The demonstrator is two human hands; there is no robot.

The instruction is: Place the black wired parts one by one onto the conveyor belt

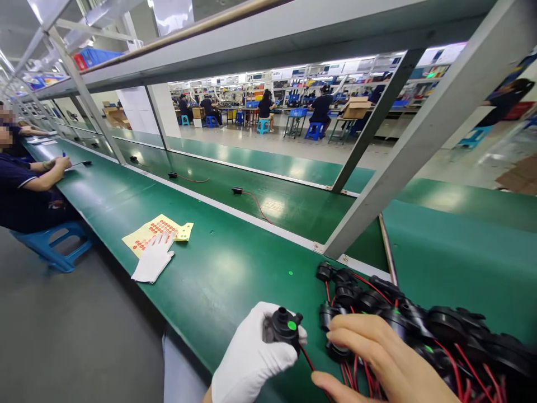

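Head view: our gloved left hand [257, 358] grips a black pump [282, 331], green sticker [292, 325] up, presumably for visibility; our right hand [388, 358], spread loosely, is beside piled pumps [448, 323].

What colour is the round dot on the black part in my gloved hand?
The dot is green, in the head view.

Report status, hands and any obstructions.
White-gloved left hand holds round black plastic part. Bare right hand open beside heap of black plastic parts. Heap may crowd that side.
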